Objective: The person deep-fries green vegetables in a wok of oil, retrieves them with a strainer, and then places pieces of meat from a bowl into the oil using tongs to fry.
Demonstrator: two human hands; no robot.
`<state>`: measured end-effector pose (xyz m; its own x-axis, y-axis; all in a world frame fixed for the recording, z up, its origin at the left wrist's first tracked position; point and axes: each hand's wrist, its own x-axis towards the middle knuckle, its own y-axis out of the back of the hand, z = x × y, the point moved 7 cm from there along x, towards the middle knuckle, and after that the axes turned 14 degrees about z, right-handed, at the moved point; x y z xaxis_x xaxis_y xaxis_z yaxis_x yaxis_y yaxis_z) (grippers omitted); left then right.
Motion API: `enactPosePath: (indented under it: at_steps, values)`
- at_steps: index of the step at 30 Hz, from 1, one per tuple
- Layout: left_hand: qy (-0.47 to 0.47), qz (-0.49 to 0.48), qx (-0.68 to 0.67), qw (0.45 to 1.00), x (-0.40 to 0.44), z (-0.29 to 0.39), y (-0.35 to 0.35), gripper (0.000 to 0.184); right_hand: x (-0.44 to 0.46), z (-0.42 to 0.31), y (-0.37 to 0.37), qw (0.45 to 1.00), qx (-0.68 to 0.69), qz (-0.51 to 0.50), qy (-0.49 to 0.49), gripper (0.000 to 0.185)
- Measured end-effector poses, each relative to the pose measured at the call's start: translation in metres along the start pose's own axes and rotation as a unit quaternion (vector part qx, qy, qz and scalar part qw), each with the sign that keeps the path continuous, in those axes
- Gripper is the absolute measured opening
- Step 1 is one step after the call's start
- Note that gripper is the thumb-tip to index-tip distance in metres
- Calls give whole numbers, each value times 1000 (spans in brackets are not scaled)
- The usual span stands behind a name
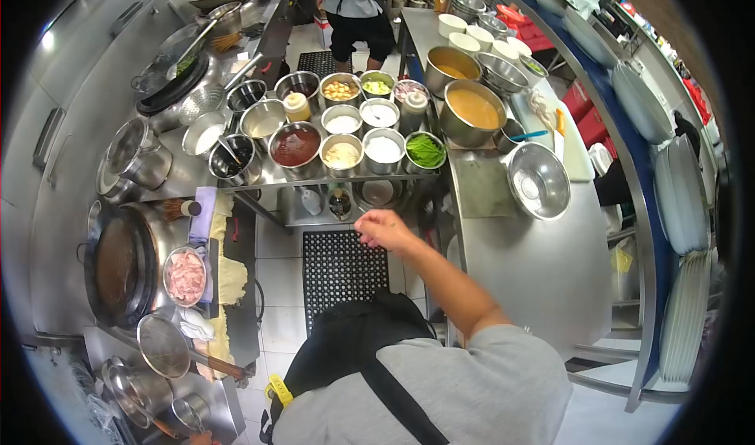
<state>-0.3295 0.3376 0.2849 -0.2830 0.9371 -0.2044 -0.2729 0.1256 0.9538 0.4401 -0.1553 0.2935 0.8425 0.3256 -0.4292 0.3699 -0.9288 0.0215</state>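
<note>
My right hand (pixel 379 230) is stretched forward over the aisle, below the front edge of the ingredient stand. Its fingers are curled together, and anything between them is too small to make out. Nearest beyond it are a steel pot of white powder (pixel 384 150) and a pot of cut greens (pixel 425 151). Only a sliver of my left hand (pixel 203 439) shows at the bottom edge, beside a small steel pot (pixel 191 411); its fingers are mostly cut off, so its grip is unclear.
At left, a wok (pixel 118 268) of dark liquid sits beside a bowl of raw meat (pixel 186 276) and a strainer (pixel 163 346). On the right counter stand a pot of orange-brown sauce (pixel 475 105) and a steel colander (pixel 539 180). A rubber mat (pixel 344 268) covers the floor. Another person (pixel 354 12) stands ahead.
</note>
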Motion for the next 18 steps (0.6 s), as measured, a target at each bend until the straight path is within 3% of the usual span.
enactPosePath:
  at_steps: [3,5,6,7,9,11,14,18]
  values:
    - [-30,32,-21,999,-21,-8,23,34,12,11,87,986,-76,113,97,21]
    - [-61,63,-50,995,-34,-16,41,36,1,-6,154,895,-249,274,250,21]
    - [-71,79,-65,992,-41,-22,49,37,1,-5,183,870,-308,323,209,19]
    - [-81,97,-78,989,-63,-10,58,39,-7,-12,204,851,-352,332,206,22]
    - [-104,132,-113,979,-111,23,70,45,-9,-7,245,848,-404,326,110,36]
    - [-201,126,-163,958,-97,36,57,54,-1,5,272,819,-487,297,59,43]
    - [-185,45,-189,963,-200,140,76,62,12,24,282,800,-535,252,95,46]
    - [-268,-3,-233,935,-252,216,42,65,40,52,303,854,-473,214,35,39]
